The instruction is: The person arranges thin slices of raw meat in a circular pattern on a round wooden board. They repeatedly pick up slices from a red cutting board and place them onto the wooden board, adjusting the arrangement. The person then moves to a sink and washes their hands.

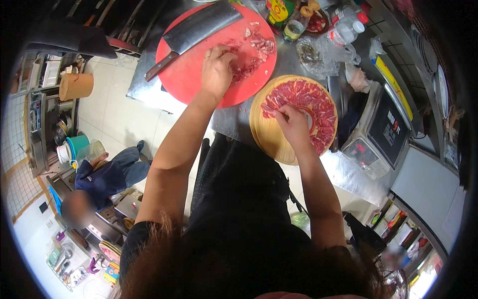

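Observation:
My left hand (217,71) rests over the round red cutting board (186,82), fingertips bent down at pieces of raw sliced meat (242,71); whether it pinches any is hidden. A cleaver (201,28) with a wooden handle lies on the board's far left part. To the right, a round wooden platter (269,138) bears raw meat slices (323,108) fanned in a ring around a small red-rimmed dish (309,119). My right hand (293,121) is at the inner left of this ring, thumb and finger together at the end of a meat slice.
Bottles (295,28), plastic bags (317,54) and a scale (366,157) stand on the steel counter (231,123). A dark-bladed knife (334,112) lies partly behind the platter. Another person (104,183) is at the left, beyond the tiled floor, and part of another person (394,258) shows at lower right.

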Demonstrator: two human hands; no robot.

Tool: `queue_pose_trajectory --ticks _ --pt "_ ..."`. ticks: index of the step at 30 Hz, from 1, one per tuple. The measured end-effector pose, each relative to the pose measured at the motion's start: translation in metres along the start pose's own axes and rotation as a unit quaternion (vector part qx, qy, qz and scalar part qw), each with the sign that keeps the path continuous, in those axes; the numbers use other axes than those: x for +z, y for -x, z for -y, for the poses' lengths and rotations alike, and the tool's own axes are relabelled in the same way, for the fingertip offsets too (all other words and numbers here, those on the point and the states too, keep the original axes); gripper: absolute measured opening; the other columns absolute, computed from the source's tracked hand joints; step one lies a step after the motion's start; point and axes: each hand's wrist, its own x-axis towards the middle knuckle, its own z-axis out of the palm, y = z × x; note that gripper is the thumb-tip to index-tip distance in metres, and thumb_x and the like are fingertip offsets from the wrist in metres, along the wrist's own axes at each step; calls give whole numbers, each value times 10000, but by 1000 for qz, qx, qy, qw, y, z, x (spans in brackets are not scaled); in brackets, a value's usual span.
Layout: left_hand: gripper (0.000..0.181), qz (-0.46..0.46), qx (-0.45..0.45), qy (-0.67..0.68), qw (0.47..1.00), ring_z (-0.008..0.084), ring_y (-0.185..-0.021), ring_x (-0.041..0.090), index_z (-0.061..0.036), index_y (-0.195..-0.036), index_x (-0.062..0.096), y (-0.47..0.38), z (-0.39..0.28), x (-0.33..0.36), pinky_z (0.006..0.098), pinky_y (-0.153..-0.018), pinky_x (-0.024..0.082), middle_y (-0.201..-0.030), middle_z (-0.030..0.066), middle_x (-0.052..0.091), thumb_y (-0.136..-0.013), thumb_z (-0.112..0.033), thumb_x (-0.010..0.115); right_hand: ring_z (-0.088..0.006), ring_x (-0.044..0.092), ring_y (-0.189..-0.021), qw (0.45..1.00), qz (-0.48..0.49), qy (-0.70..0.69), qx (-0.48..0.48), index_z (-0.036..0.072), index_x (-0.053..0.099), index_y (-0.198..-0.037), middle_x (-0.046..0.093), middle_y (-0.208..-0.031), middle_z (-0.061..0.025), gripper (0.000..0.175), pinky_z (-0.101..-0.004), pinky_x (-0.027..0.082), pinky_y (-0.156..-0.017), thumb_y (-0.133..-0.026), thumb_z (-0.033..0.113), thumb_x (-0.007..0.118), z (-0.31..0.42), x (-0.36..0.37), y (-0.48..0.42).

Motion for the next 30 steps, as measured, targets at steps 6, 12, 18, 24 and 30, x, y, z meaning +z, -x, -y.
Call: queue_pose_trajectory --ticks 6,12,18,24,30 --pt "170 51 -111 -1 993 335 -1012 533 -91 -881 711 -36 22 15 401 -922 429 -1038 128 603 -714 -112 691 -210 641 -695 1000 1 -21 7 15 632 -900 654 -777 -107 117 -297 481 -633 -848 116 660 1 -6 0" --pt "264 225 -56 -189 954 325 -1078 507 -120 -849 722 -62 16 28 422 -939 421 -1056 110 604 -684 -320 771 -197 649 -739 1000 -11 -13 -8 14 631 -913 658 -821 -104 105 -289 490 -663 -849 94 652 -4 -4 2" --pt "204 238 -116 -95 960 289 -1077 527 -136 -812 716 -60 31 36 425 -959 412 -1176 126 574 -707 -308 753 -194 649 -742 1000 -10 -24 -16 19 633 -924 661 -829 -101 97 -285 490 -665 -852 84 642 -1 -4 -1" --pt "398 1 -416 665 620 295 -1258 463 -72 -1203 589 -37 27 -27 459 -1055 349 -1368 141 498 -916 -339 522 -257 664 -899 966 41 -239 88 53 635 -1034 673 -965 -125 180 -355 517 -763 -904 173 601 -1 3 -17" --pt "507 -49 -283 899 330 288 -1320 413 -26 -1332 456 36 18 -91 436 -1090 334 -1418 162 443 -997 -391 346 -280 496 -1210 691 116 -688 185 35 433 -1318 482 -1323 -147 415 -414 453 -945 -969 239 525 49 4 -42"
